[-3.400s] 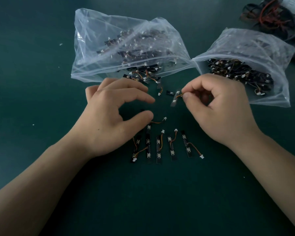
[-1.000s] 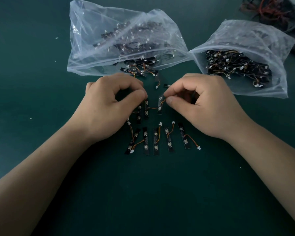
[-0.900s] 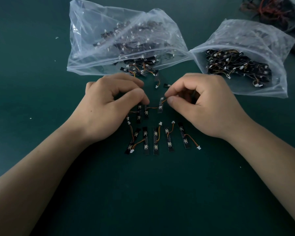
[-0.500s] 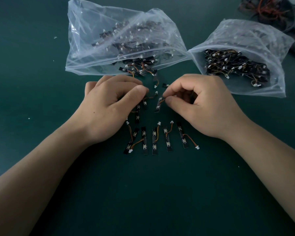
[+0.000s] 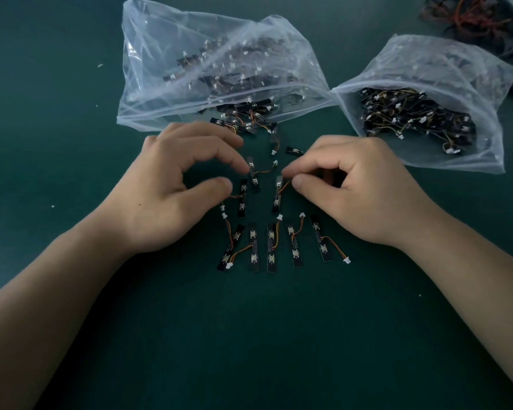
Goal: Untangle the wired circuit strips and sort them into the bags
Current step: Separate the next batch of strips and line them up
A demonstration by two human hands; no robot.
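Note:
Two clear plastic bags lie at the back, the left bag (image 5: pixel 190 54) and the right bag (image 5: pixel 444 63), each holding black circuit strips with orange wires. My left hand (image 5: pixel 166 190) has thumb and index finger apart; the index fingertip touches the top of one strip (image 5: pixel 253 179), and a second strip (image 5: pixel 243 198) lies by the thumb. My right hand (image 5: pixel 359 190) pinches the orange wire of a third strip (image 5: pixel 277 194) between thumb and index finger. Several separated strips (image 5: pixel 270 247) lie in a row just in front of both hands.
More strips spill from the left bag's mouth (image 5: pixel 243 121), and two loose ones (image 5: pixel 274 137) (image 5: pixel 293 150) lie between the bags and my hands. A tangle of red and black wires (image 5: pixel 480 19) sits at the far right corner of the dark green table (image 5: pixel 279 335).
My left thumb and index finger have parted from their pinch. The strips between my hands have come apart, two lying by my left hand and one staying with my right.

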